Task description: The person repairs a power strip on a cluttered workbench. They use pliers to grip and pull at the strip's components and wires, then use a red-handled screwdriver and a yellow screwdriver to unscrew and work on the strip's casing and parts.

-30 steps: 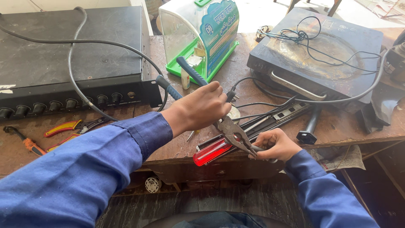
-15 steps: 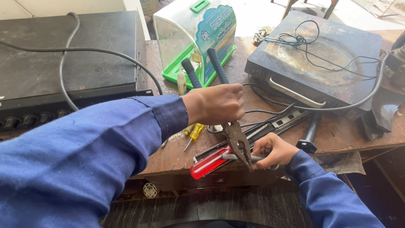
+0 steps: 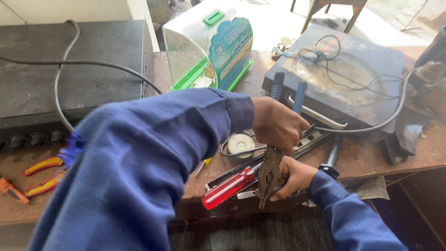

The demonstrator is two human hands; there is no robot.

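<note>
Pliers worked at the table edge, both hands on the job.

Left hand (image 3: 278,124) clamped round the blue-handled pliers (image 3: 270,172), nose pointing down for leverage; right hand (image 3: 295,176) closed on a small part under the nose, steadying it w/ the table (image 3: 371,158) edge as a rest. Can't tell what the part is. Red-handled screwdriver (image 3: 227,188) lies just beside, within reach.

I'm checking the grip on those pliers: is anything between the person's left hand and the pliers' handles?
Nothing visible is. The left hand is closed directly on the blue handles of the pliers, whose nose points down to the right hand. The red screwdriver lies beside them, not between.
</note>
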